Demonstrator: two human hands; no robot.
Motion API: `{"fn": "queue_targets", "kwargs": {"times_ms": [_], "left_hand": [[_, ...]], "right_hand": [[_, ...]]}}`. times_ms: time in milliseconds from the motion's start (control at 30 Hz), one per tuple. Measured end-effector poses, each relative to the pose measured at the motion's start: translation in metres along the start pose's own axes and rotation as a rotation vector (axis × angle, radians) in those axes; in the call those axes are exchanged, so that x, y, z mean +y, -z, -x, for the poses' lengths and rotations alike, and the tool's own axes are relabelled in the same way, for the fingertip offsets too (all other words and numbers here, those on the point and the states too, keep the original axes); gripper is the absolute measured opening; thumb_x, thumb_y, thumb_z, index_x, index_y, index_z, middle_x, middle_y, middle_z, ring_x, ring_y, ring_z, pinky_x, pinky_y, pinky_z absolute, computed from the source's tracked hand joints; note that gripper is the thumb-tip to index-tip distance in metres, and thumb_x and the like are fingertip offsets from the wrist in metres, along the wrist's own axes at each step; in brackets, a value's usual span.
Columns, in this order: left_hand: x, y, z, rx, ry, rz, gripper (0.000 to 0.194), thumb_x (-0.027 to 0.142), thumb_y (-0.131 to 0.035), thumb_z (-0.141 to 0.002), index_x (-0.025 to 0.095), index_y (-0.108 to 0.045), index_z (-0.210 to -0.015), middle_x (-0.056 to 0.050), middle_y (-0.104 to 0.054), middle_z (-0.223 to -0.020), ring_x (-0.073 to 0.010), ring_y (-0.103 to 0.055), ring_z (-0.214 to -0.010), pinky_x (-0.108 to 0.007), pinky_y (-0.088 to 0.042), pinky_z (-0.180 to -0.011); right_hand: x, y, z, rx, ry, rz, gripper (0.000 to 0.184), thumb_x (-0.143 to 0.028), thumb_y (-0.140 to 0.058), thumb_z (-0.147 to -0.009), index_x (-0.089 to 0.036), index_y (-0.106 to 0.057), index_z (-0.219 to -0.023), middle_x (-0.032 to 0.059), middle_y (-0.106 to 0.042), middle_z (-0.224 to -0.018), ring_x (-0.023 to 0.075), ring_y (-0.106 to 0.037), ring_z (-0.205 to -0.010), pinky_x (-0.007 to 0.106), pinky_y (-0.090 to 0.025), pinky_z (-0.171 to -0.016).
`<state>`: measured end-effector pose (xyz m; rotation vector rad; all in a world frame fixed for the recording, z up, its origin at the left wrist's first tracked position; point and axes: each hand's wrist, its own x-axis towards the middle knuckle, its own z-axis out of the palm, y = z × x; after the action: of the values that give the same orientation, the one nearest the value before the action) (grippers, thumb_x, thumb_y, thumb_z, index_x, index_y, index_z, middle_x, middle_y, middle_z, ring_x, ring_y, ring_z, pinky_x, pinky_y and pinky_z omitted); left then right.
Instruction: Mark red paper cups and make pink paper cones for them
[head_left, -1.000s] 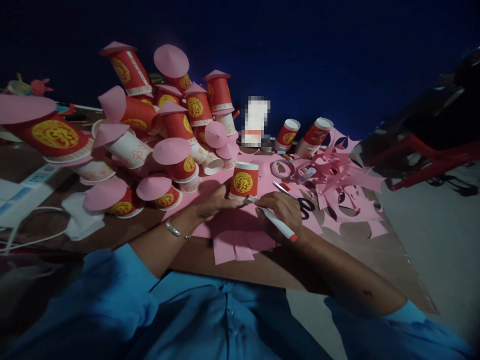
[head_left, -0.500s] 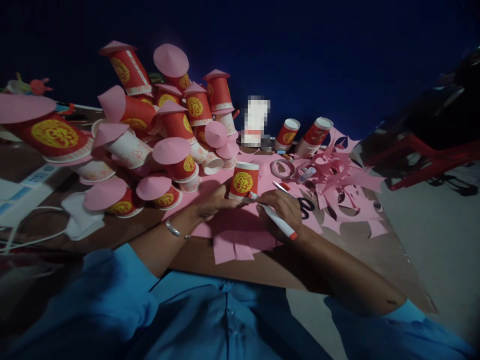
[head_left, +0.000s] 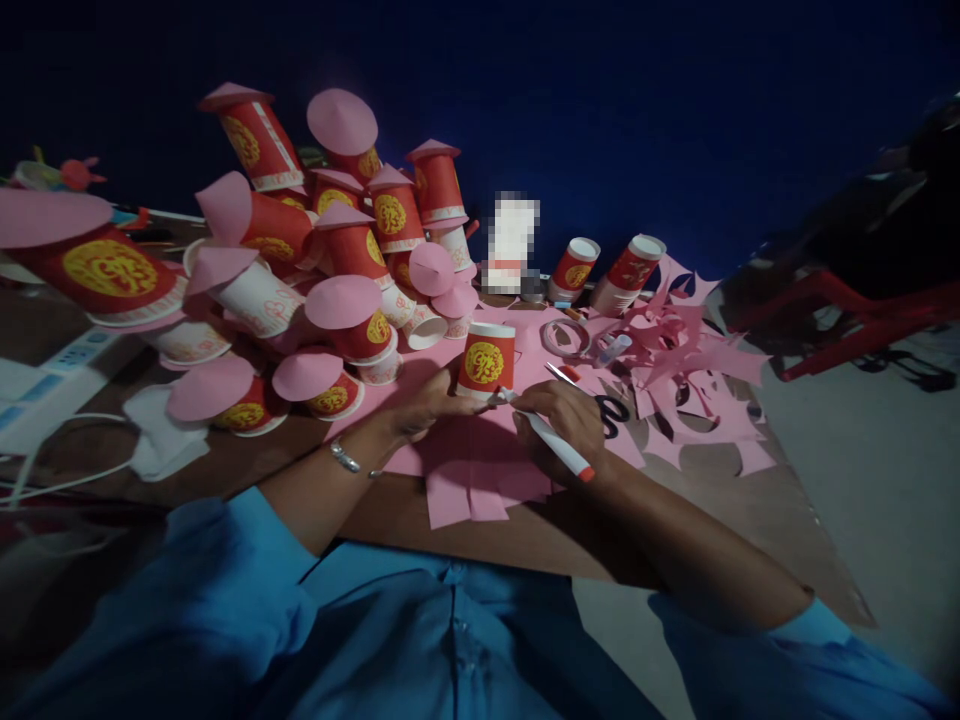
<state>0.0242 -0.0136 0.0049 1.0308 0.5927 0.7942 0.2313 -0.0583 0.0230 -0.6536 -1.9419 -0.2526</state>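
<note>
My left hand point(head_left: 429, 405) grips the lower left side of a red paper cup point(head_left: 486, 362), which carries a round yellow emblem and a white rim. In my right hand point(head_left: 562, 415) is a white marker point(head_left: 553, 444) with an orange-red end, its tip touching the cup near the bottom edge. Any mark under the tip is too small to make out. Sheets of pink paper point(head_left: 457, 480) lie beneath both hands. Just beyond my right hand are scissors point(head_left: 611, 415) with black handles.
Several paper cups with pink cone tops point(head_left: 343, 302) are piled at the left. Two red cups point(head_left: 574, 270) stand at the back. Pink paper scraps point(head_left: 690, 350), a tape roll point(head_left: 566, 338) and a small clear tube point(head_left: 615, 348) lie right. A white cable point(head_left: 71, 418) loops at far left.
The cup has turned slightly in my left hand, its yellow emblem shifting a little to the left. The marker tip has stayed against the cup's lower edge.
</note>
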Motion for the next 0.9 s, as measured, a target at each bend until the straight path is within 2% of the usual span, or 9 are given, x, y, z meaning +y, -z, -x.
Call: {"fn": "queue_targets", "kwargs": {"times_ms": [267, 400, 767, 900], "left_hand": [[0.0, 0.0002, -0.0003, 0.004, -0.005, -0.029, 0.084, 0.027, -0.09, -0.063, 0.02, -0.059, -0.141, -0.012, -0.076, -0.122, -0.0345, -0.068, -0.121, -0.044, -0.051, -0.101], [0.0002, 0.0009, 0.0, -0.005, 0.006, -0.028, 0.084, 0.027, -0.09, -0.064, 0.017, -0.057, -0.141, -0.013, -0.076, -0.12, -0.0327, -0.069, -0.117, -0.041, -0.051, -0.097], [-0.0026, 0.0019, -0.0008, -0.008, -0.018, 0.006, 0.075, 0.024, -0.089, -0.067, 0.017, -0.059, -0.136, -0.011, -0.077, -0.115, -0.0293, -0.071, -0.11, -0.04, -0.051, -0.095], [-0.0001, -0.0016, -0.0011, 0.003, -0.028, 0.026, 0.07, 0.022, -0.091, -0.065, 0.018, -0.062, -0.129, -0.008, -0.078, -0.108, -0.0249, -0.072, -0.1, -0.037, -0.053, -0.09]], "right_hand": [[0.0001, 0.0013, -0.0012, -0.011, 0.001, 0.001, 0.015, -0.013, -0.06, -0.098, -0.022, -0.061, -0.109, 0.0043, -0.073, -0.08, 0.0179, -0.068, -0.067, 0.03, -0.053, -0.059], [-0.0005, 0.0018, -0.0029, 0.008, 0.004, 0.018, 0.016, -0.011, -0.06, -0.097, -0.021, -0.06, -0.109, 0.0043, -0.072, -0.08, 0.0176, -0.068, -0.067, 0.03, -0.053, -0.059], [-0.0008, 0.0004, -0.0011, 0.011, -0.018, 0.023, 0.014, -0.012, -0.059, -0.097, -0.023, -0.06, -0.105, 0.0024, -0.072, -0.077, 0.0167, -0.068, -0.065, 0.03, -0.052, -0.058], [-0.0016, 0.0, -0.0009, 0.01, -0.018, 0.015, 0.012, -0.012, -0.06, -0.097, -0.022, -0.061, -0.104, 0.0026, -0.072, -0.077, 0.0165, -0.068, -0.065, 0.03, -0.052, -0.059]]}}
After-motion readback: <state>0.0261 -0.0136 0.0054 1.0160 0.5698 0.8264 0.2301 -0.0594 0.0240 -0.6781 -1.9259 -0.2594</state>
